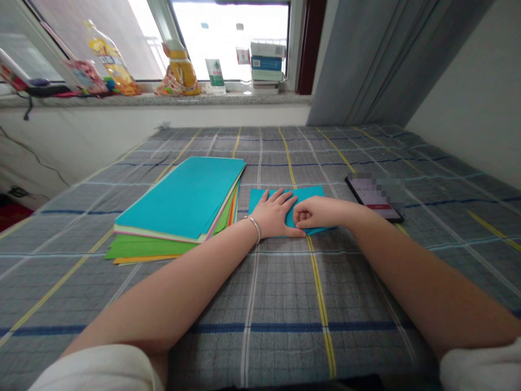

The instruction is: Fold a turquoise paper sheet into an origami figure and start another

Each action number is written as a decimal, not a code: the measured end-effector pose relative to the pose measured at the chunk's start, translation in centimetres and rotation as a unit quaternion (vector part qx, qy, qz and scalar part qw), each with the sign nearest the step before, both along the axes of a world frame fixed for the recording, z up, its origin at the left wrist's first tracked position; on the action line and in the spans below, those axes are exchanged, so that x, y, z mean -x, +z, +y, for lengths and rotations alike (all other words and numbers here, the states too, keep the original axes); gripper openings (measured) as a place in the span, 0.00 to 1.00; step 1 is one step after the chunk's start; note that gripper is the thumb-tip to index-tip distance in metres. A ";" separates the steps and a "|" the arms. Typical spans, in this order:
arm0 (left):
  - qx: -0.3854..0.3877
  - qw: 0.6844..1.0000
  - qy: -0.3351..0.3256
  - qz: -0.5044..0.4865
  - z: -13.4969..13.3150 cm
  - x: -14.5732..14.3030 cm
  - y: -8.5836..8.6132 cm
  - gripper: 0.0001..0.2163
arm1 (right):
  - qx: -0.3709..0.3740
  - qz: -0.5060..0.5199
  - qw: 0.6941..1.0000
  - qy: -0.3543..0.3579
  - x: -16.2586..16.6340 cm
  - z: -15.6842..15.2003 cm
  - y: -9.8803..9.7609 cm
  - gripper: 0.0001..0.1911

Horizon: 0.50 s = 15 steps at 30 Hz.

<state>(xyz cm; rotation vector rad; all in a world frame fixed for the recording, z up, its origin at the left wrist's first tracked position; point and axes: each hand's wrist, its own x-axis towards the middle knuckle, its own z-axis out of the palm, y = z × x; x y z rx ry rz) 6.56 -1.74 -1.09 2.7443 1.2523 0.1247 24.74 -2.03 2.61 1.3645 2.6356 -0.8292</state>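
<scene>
Both hands meet on a teal sheet (310,191) lying on the plaid bedcover (285,304). The left hand (274,212) is open, palm down and fingers spread, and seems to pin the sheet so it cannot slide. A thin bracelet (255,228) sits at its wrist. The right hand (315,213) is curled, its fingertips pinched onto the sheet right beside the left fingers, as if bearing down on a fold; whether it lifts any paper I cannot tell.

Just left of the sheet lies a stack (183,203) of coloured paper, teal on top with green and orange edges fanned out below, near enough to reach. A phone (376,198) lies face up just right of the sheet, angled toward the person, probably to be read. Bottles (181,70) and boxes (266,62) stand well apart on the windowsill (228,99).
</scene>
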 end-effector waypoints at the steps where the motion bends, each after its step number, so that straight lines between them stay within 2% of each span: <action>1: 0.004 1.000 -0.004 0.004 0.0 0.0 0.1 0.49 | 0.000 -0.003 1.000 -0.004 -0.1 -0.1 -0.1 0.02; 5: 0.026 0.999 -0.011 0.026 -0.2 0.4 0.7 0.51 | 0.003 -0.006 1.000 -0.017 -0.7 -0.2 0.0 0.04; 10: 0.049 0.997 0.004 0.054 -0.3 1.4 1.4 0.50 | -0.015 -0.025 0.999 -0.014 -0.8 -0.4 -0.2 0.14; 15: 0.067 0.994 0.007 0.087 -0.2 2.6 2.0 0.51 | -0.046 -0.082 0.993 -0.067 -0.6 -0.8 -0.2 0.20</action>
